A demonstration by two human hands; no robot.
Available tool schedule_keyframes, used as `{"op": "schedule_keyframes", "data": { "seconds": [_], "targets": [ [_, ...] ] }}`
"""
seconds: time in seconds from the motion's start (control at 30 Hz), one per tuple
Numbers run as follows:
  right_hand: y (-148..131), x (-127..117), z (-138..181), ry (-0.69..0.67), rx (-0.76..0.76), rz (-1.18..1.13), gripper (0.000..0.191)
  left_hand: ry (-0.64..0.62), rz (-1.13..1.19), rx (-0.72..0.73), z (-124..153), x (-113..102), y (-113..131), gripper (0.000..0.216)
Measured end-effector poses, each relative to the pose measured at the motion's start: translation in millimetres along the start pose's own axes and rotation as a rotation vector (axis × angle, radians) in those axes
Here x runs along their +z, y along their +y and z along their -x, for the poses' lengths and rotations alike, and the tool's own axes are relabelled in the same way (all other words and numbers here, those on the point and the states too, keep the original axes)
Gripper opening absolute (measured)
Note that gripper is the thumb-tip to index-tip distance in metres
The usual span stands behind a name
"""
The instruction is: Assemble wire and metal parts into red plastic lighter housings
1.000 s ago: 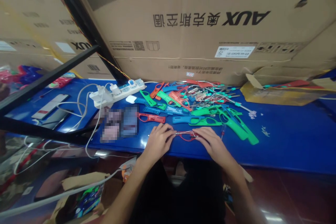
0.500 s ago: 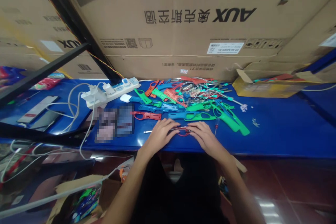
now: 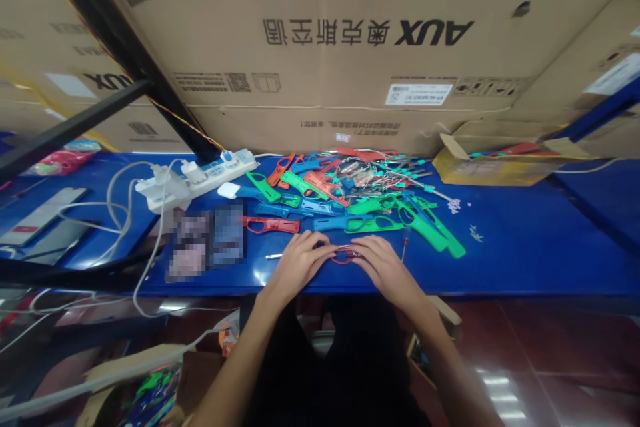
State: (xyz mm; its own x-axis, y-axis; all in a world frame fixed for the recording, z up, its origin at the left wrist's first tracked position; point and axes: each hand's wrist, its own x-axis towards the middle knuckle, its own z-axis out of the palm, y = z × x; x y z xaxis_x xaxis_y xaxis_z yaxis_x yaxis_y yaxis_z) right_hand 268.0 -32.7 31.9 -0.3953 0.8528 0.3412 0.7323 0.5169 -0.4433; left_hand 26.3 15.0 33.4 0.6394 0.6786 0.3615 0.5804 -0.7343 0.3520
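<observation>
Low over the blue table's front, both hands are closed on a red gas lighter casing (image 3: pixel 343 257). Its trigger loop and thin wires show between the fingertips; the rest is covered. My left hand (image 3: pixel 303 260) grips its left part, where a metal tube (image 3: pixel 274 256) sticks out past the knuckles. At the other end, my right hand (image 3: pixel 381 265) pinches the casing with bent fingers. Just beyond lie a blue casing half (image 3: pixel 340 223) and a red casing half (image 3: pixel 274 224). A small screwdriver (image 3: pixel 405 240) lies right of my right hand.
A pile of coloured casings and metal tubes with wires (image 3: pixel 370 180) lies behind the hands. A white power strip (image 3: pixel 200 180) stands left, its cables hanging over the table edge. An open carton (image 3: pixel 495 163) stands at the back right, against large cardboard boxes (image 3: pixel 320 73).
The whole view has shifted, so most things appear a little further left. Both hands stay on the red lighter casing, and their fingers have moved slightly.
</observation>
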Motion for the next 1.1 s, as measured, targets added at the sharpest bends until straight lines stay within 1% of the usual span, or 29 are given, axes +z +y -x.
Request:
{"op": "schedule_keyframes", "data": {
  "seconds": [0.23,0.43,0.77,1.0,1.1],
  "targets": [
    [-2.7,0.5,-0.9,0.012,0.007,0.034,0.029,0.011,-0.025,-0.007,1.6,-0.3,3.3,0.026],
    [-3.3,4.4,-2.5,-0.029,0.02,0.125,0.029,0.039,-0.046,0.025,2.8,1.2,3.0,0.025],
    [0.0,9.4,-2.4,-0.046,0.013,0.155,0.029,0.04,-0.133,0.005,1.5,1.9,6.6,0.022],
    [-2.7,7.9,-2.5,-0.039,0.024,0.163,0.029,0.045,-0.109,-0.014,-0.5,1.3,10.3,0.021],
    [-3.3,6.7,-1.5,-0.018,0.019,0.148,0.028,0.037,-0.091,-0.015,-0.8,1.1,10.4,0.025]
  ]
}}
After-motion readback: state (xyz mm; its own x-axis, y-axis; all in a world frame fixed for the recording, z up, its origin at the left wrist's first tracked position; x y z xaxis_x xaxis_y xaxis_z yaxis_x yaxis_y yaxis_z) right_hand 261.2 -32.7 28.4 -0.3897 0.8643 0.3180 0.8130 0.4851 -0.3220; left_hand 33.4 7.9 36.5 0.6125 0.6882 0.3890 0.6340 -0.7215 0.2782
